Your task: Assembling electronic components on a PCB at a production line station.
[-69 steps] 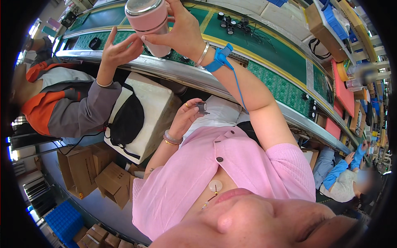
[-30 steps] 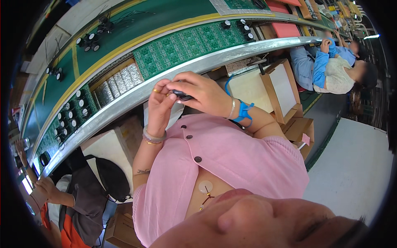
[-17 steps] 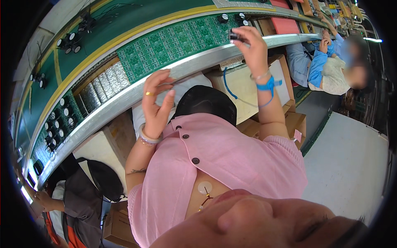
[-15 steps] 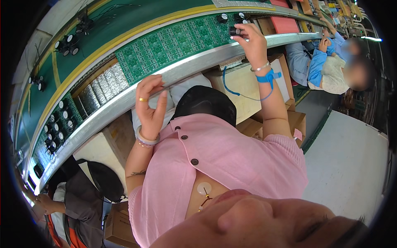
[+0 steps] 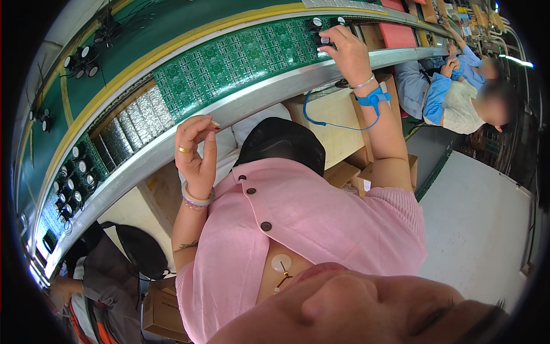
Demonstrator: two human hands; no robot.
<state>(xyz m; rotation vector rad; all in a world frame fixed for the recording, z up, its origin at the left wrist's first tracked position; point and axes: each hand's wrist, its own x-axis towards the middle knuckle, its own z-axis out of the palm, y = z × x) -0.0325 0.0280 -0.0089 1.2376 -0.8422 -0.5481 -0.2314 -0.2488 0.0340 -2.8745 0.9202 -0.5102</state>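
Writing shows on the brown carton (image 5: 163, 312) at the lower left, which carries a short line of dark print on its side, too small to read. The black cylindrical component (image 5: 325, 40) in use shows a pale round end, and any marking on it is too small to make out.

The right arm reaches up and forward, elbow bent, with the right hand (image 5: 350, 54) over the far right end of the green circuit-board panel (image 5: 229, 63). Its thumb and fingertips pinch the black cylindrical component from the side. It seems to be at the board's surface, though from this angle I cannot tell whether it touches. Two similar pale-topped components (image 5: 314, 23) stand just beyond it. A silver bracelet (image 5: 364, 82) and a blue wrist strap (image 5: 373, 98) circle the right wrist, the strap's cord looping down to the left.

The left forearm rises steeply from the lower edge, holding the left hand (image 5: 196, 157) palm inward near the metal rail (image 5: 275, 86). Its fingers are released and loosely curled, the thumb pointing up, apart from them; one finger bears a gold ring (image 5: 184, 150). Further left, a cluster of pale-topped black components (image 5: 74, 178) sits on another green board.
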